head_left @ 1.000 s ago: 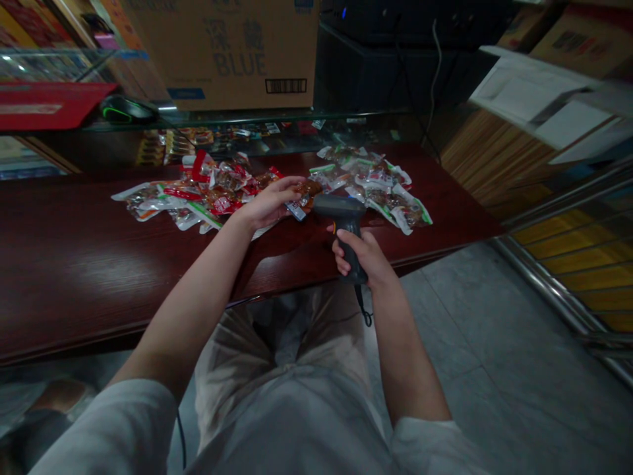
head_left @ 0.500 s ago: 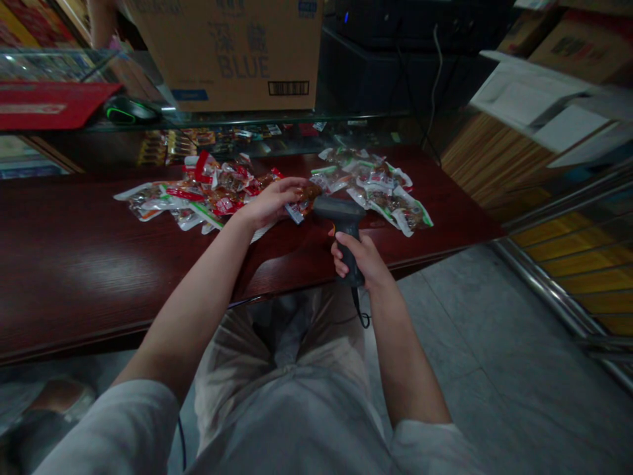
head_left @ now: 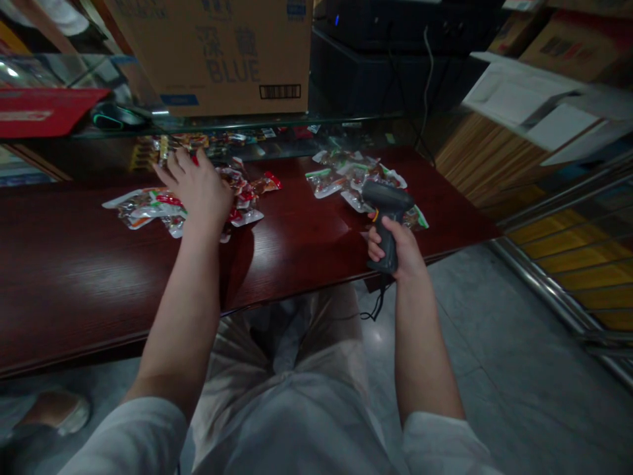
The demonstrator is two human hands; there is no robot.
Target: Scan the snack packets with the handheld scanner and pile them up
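My left hand is over the left pile of shiny snack packets, its fingers spread. The packets are clear with red, white and green edges, and brown food shows through some. The hand hides the middle of the pile, and I see nothing gripped in it. My right hand is wrapped round the handle of a dark barcode scanner, a cord hanging from its base. The scanner's head points left, in front of the right pile of packets, and covers part of it.
Both piles lie on a dark red wooden counter. Behind stand a glass display case, a big cardboard box and a black machine. A computer mouse is at left. Stacked cardboard and a metal rack are at right.
My left hand has let go of the brown snack packet, moved left over the left pile and spread its fingers. My right hand has carried the scanner to the right.
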